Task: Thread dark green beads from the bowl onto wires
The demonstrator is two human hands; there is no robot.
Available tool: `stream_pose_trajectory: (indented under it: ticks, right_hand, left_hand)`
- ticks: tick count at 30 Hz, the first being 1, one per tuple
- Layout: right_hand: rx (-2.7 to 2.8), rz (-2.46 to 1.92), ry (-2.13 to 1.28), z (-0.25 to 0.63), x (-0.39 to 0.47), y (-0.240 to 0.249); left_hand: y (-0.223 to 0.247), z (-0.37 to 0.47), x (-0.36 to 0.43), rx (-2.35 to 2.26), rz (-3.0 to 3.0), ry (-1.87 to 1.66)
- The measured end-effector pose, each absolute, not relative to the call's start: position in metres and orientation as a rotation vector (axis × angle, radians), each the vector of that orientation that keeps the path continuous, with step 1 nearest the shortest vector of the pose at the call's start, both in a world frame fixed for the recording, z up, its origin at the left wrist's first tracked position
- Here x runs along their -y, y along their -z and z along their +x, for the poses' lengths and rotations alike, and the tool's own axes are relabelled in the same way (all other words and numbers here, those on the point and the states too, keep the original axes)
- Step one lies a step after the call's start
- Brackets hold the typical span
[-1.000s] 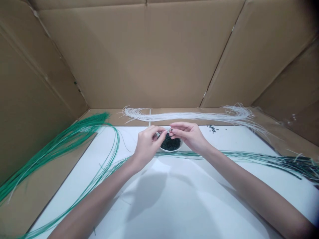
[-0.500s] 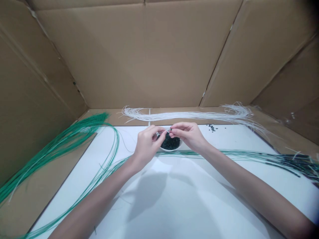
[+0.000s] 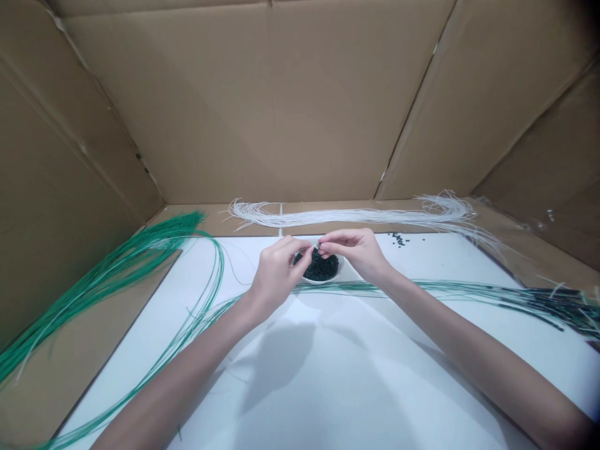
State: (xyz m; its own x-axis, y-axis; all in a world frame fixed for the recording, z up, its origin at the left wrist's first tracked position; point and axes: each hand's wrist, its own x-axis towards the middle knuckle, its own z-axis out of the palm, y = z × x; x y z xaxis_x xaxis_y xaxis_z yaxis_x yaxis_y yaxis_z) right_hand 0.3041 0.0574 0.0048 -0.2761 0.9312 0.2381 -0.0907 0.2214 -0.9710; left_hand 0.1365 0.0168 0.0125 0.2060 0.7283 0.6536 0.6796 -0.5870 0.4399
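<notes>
Over a small white bowl [image 3: 341, 270] filled with dark beads [image 3: 321, 269], my two hands meet fingertip to fingertip. My left hand [image 3: 279, 267] is closed in a pinch on a thin whitish strand [image 3: 315, 247], whose end points toward the other hand. My right hand [image 3: 359, 251] pinches a small dark bead at the strand's tip; whether the strand passes through it is too small to tell. Just in front of the bowl, long green strands [image 3: 356, 287] run across the white board, with dark beaded lengths [image 3: 539, 300] at their right end.
A thick bundle of green strands [image 3: 117, 275] lies at the left. Behind the bowl stretches a bundle of white strands [image 3: 347, 217]. Several loose dark beads [image 3: 398, 239] are scattered at the back right of the white board [image 3: 328, 387]. Cardboard walls [image 3: 262, 106] enclose the back and sides.
Both hands stay almost in place over the bowl. The fingertips of my right hand have shifted very slightly around the bead; nothing else has visibly moved.
</notes>
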Motion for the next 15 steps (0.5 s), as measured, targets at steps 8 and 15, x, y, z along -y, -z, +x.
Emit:
stream_pose_trajectory:
  ticks: [8,15]
  right_hand:
    - [1.451,-0.831,-1.366,0.3031,-0.0576,-0.0021]
    - [1.251,-0.767,-1.57,0.3003,-0.0565,0.0012]
  left_hand:
    - [-0.013,0.1367,-0.0169,-1.386,2.396,-1.365]
    - [-0.0134,0.1373,-0.0151,-1.399,2.39,-1.464]
